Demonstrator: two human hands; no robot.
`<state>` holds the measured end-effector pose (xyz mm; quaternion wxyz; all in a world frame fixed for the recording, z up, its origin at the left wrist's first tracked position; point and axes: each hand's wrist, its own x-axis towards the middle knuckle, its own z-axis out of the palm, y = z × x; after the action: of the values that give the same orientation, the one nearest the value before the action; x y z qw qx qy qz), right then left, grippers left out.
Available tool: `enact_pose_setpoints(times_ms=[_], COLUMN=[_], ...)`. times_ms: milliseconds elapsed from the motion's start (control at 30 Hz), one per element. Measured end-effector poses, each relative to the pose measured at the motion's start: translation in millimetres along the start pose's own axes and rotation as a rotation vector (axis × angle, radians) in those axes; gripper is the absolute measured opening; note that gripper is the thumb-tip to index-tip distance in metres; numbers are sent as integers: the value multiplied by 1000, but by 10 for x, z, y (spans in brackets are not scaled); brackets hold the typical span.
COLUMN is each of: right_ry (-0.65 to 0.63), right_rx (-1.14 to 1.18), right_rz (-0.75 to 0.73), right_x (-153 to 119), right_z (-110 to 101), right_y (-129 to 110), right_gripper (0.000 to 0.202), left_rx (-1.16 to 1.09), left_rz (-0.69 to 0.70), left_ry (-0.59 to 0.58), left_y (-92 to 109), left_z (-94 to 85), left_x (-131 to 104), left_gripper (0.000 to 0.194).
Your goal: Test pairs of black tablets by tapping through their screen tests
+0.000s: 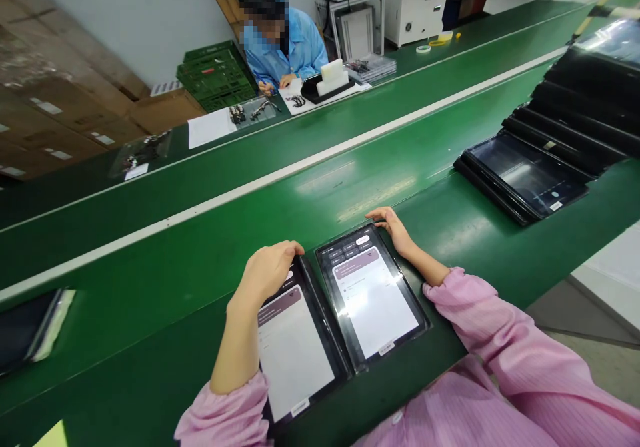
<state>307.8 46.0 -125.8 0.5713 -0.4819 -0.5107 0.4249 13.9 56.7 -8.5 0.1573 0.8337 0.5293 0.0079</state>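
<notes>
Two black tablets with lit screens lie side by side on the green bench top, each with a small white label at its near edge. The left tablet [295,347] is partly covered by my left hand [270,270], whose fingers are closed over its far edge. On the right tablet [379,300], a mostly white page shows below a row of dark buttons. My right hand [393,229] grips this tablet's far right corner, fingers bent along the edge.
Overlapping black tablets [530,170] stretch along the bench at the right. Another dark stack [27,330] lies at far left. Across the green belt [225,227], a person in blue [305,40] works beside green crates [215,77]. A yellow piece [53,436] shows at lower left.
</notes>
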Motion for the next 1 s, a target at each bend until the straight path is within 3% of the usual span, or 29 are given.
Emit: enact_pose_setpoints(times_ms=[167,267,367,500,600,733,833,900,1000], right_ry=[27,-7,-1,59,54,-42,-136,-143,-15], right_rx=[-206,-435,-514,-353,-215,106,348,311,-64], right_rz=[-15,-8,1,17,73,148,165,145,39], right_x=[-19,-54,-85,-81,-66,-73,-75,-72,-90], right_z=[-59,-94,-100,-82,-63,-24,0,-2,-30], right_y=[-84,-165,-205,-166,-150,-234,-295,-302,-297], right_gripper=[65,56,51,48,55,60,63,67,72], left_rx=[24,74,146,93,81,114,114,61,-113], left_rz=[91,105,117,159,116,105,89,46,-43], left_ry=[40,-27,-62,-49,-35,-53,-77,-116,-240], left_y=[-18,-10,37,133,208,257,176,52,-173], left_z=[57,88,112,131,141,149,136,110,63], left_x=[48,55,46,9,-25,-44,-37,-29,-11], left_gripper=[72,69,65,62,63,67,65,61,64])
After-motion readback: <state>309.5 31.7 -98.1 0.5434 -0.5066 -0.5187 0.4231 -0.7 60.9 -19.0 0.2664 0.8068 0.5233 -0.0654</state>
